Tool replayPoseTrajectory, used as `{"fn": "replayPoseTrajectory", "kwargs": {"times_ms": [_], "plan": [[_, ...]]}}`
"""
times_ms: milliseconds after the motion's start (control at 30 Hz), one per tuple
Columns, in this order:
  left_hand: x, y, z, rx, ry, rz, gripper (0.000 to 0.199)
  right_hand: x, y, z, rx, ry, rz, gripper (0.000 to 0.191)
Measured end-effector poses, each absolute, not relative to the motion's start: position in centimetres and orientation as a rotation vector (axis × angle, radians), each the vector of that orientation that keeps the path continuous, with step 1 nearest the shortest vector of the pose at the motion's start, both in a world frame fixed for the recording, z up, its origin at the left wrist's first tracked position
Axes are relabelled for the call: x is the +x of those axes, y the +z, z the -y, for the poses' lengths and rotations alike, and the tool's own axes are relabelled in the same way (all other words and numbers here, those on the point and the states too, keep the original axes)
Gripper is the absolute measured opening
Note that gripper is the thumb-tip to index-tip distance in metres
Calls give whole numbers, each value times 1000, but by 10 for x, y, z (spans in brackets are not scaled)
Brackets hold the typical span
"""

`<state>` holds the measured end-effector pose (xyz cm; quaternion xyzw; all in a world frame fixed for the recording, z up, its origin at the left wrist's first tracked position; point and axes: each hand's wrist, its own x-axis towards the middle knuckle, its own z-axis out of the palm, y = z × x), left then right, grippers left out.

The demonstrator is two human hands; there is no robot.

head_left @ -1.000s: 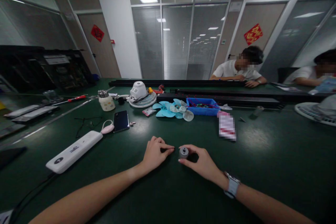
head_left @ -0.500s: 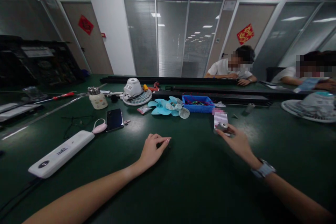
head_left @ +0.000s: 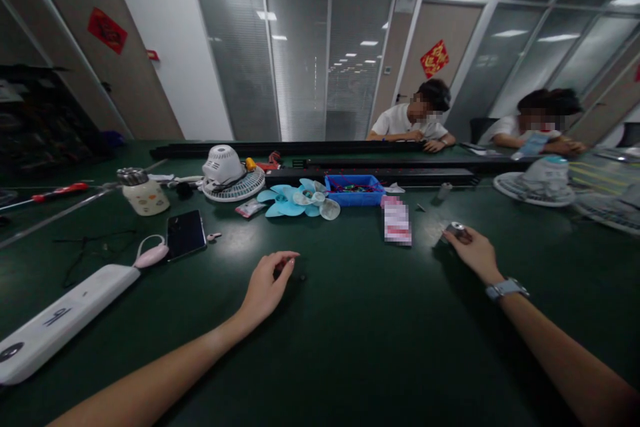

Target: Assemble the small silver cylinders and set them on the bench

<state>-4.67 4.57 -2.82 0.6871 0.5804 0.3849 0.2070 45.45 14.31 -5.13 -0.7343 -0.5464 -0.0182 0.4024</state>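
My right hand (head_left: 474, 253) grips a small silvery cylindrical part (head_left: 458, 232) between thumb and fingers, above the dark green table (head_left: 350, 347) on the right. My left hand (head_left: 267, 281) rests on the table left of the middle, thumb and index finger pressed together at their tips; whatever they may pinch is too small to make out. A tiny dark object (head_left: 303, 277) lies just right of those fingertips. Between the hands and farther back are a pink and white packet (head_left: 397, 221), light blue fan blades (head_left: 293, 200) and a blue tray (head_left: 354, 197) of wires.
White fan housings (head_left: 223, 165) stand back left and at the right. Left are a phone (head_left: 186, 235), a patterned jar (head_left: 147, 197) and a long white device (head_left: 63, 323). Black rails cross the back. Two people sit at the far right.
My right hand has moved right with the cylindrical part, away from the packet, which now shows fully. The view has turned to the right. My left hand keeps its pinch.
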Motion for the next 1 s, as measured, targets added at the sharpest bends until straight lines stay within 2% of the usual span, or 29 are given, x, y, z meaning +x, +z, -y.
{"fn": "replayPoseTrajectory", "kwargs": {"times_ms": [133, 200, 267, 333, 433, 500, 667, 1000], "plan": [[-47, -32, -46, 1879, 1093, -1623, 32, 414, -27, -126, -1732, -336, 1331, 71], [-47, -33, -46, 1859, 1109, -1626, 32, 377, -12, -113, -1558, -428, 1436, 61], [-47, -33, -46, 1836, 1121, -1634, 32, 333, -1, -97, -1377, -283, 1667, 42], [-47, -33, -47, 1811, 1131, -1639, 32, 285, 5, -80, -1233, 51, 1978, 33], [-46, -33, -47, 1791, 1148, -1630, 31, 225, 6, -63, -1103, 472, 2302, 34], [-45, -33, -47, 1799, 1154, -1617, 31, 196, 4, -59, -1044, 591, 2400, 38], [-45, -33, -46, 1813, 1149, -1603, 30, 161, -9, -70, -1046, 550, 2444, 46], [-46, -34, -46, 1825, 1118, -1603, 31, 154, -20, -79, -1066, 570, 2393, 26]]}}
